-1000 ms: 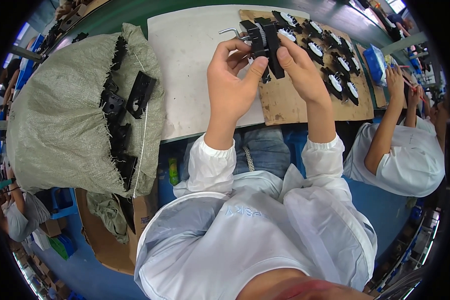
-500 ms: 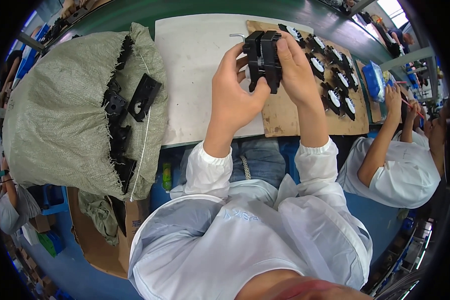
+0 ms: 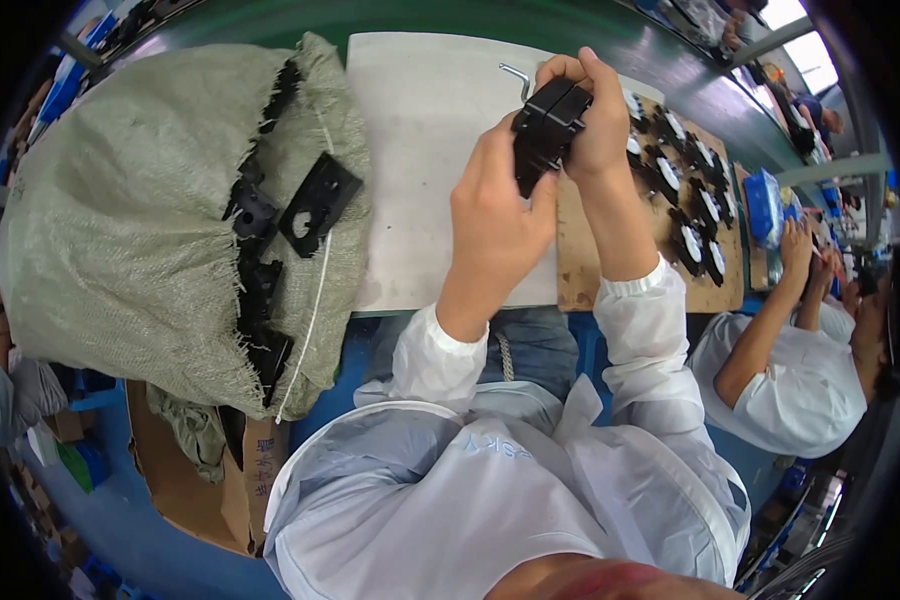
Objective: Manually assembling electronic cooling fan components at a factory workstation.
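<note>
Between my two hands, above the table, is a black plastic housing with a metal rod bent at its end standing out from its far side. My left hand is closed on the near left side of the housing. Round its right and far side wraps my right hand, also closed. Part of the housing is hidden by my fingers. Several black parts with white discs stand in rows on a brown cardboard sheet to the right.
A large woven sack fills the left, with black plastic parts at its mouth and one loose black part on its flap. White sheeting covers the table. A cardboard box stands below. At right sits a co-worker beside a blue bin.
The housing has been turned and tilted in my hands, and a more solid face shows now. My left hand has shifted its hold. The whole view has swung slightly.
</note>
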`<state>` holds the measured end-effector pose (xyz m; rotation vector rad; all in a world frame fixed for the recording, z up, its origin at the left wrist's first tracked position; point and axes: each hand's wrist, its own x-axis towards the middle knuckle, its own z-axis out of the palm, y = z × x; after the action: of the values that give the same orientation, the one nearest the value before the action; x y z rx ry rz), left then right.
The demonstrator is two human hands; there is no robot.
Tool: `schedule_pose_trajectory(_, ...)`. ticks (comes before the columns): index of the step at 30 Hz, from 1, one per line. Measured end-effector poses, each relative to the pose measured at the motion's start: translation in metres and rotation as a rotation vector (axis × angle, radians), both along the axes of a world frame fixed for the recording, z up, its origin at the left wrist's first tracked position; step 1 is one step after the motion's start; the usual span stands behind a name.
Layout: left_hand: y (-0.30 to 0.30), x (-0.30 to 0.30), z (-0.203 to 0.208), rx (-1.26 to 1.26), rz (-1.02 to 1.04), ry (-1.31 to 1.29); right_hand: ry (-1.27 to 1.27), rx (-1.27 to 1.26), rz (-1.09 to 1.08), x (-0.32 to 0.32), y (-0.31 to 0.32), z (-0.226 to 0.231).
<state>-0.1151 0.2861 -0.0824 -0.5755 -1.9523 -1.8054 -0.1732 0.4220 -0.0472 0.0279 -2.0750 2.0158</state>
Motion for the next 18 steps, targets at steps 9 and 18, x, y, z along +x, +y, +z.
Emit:
schedule_pose_trajectory(9, -0.1, -0.007, 0.001, -0.851, 0.731, -0.137, -0.207, 0.939, -0.492, -0.193, 0.094, -0.013)
schedule_pose_trajectory(18, -0.086, -0.022, 0.01, -0.536, 0.434, -0.202, -0.238, 0.953, -0.061, -0.194, 0.127, -0.007)
